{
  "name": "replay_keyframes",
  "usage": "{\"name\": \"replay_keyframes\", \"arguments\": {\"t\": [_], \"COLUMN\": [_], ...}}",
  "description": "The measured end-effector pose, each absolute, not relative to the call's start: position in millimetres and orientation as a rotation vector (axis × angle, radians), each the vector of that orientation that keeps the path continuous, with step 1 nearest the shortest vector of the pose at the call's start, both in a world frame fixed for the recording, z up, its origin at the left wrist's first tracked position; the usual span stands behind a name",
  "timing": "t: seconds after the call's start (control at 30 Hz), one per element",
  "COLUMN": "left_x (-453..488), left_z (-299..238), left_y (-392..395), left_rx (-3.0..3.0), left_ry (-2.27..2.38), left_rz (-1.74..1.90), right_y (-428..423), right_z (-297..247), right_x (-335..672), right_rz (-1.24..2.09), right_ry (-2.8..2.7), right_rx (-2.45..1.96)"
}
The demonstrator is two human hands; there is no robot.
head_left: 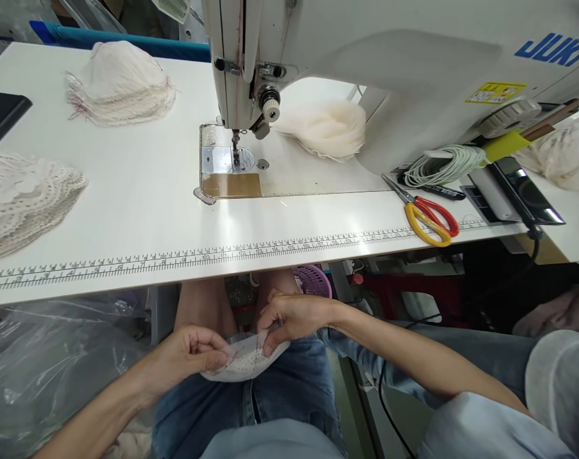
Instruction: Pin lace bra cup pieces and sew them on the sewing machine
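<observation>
Can read blue JUKI lettering [555, 50] at the upper right, printed on the arm of a white sewing machine [404, 38]. Below and left of it, can spot a yellow label [495, 92], with dark print too small to make out, and at the top edge a pale tag [173, 7], likewise too small to read. Can follow a printed ruler scale [232, 252] along the front edge of the white table [141, 166], with numerals only partly legible. At the left edge, can see a small white mark on a black case [5, 118]. Below the table edge, over a lap in blue jeans [294, 395], can see a white lace piece [245, 364], between left hand [201, 350] and right hand [287, 319]. Can see both hands a little apart, each pinching the cloth: left fingertips at the left end, right thumb and fingers at the upper right. Up on the tabletop, can see a stack of whitish fabric [122, 83], a lace-edged pile [26, 201] nearer the left edge, and a cream bundle [330, 131] under the machine arm. Farther right, can see red-and-yellow-handled scissors [426, 217], partly over the scale, near a coil of pale cord [445, 167].
</observation>
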State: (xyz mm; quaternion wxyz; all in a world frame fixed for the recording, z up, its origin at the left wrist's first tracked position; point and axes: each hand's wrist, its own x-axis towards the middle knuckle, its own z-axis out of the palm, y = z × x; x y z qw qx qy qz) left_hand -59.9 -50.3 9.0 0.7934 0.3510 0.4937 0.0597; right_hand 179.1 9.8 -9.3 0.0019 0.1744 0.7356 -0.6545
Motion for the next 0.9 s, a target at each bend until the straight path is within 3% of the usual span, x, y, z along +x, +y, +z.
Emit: {"name": "replay_keyframes", "arguments": {"t": [0.9], "left_x": [-57], "left_z": [8], "left_y": [-48], "left_rx": [0.658], "left_ry": [0.868], "left_rz": [0.120], "right_y": [10], "right_z": [-20], "right_x": [186], "right_rz": [-2.316], "right_ry": [1.918], "right_rx": [0.581]}}
